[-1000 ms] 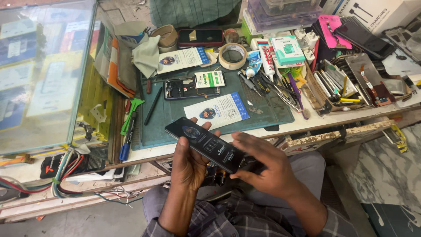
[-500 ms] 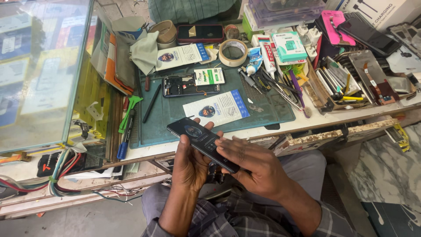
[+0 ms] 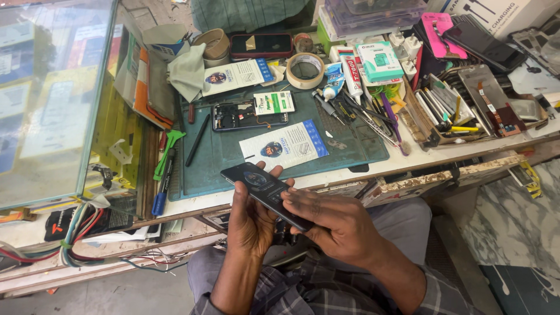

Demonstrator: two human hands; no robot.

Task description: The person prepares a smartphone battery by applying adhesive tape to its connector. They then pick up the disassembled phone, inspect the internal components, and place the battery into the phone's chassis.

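**Dark phone held in both hands above desk edge**

The slim black glass-fronted smartphone point(image 3: 265, 193) sits lengthwise in the left hand point(image 3: 251, 224), tilted, its upper end pointing up-left over the front edge of the cluttered desk point(image 3: 408, 160). Its glossy face is dark, with a faint round bluish mark near the upper end. The left grip is clamped on the phone from below, thumb and fingertips wrapping both long edges. The right hand point(image 3: 338, 224) lies over the lower end, its grip closed on that end with fingers pressed flat on the glass.

Beyond it on the green cutting mat point(image 3: 361, 149) lie a white-and-blue flat packet point(image 3: 286, 146) and an opened phone body point(image 3: 245, 114).

Compared with one second ago, the phone sits lower and nearer the body, and the right hand covers more of the lower half. Desk items are unchanged.
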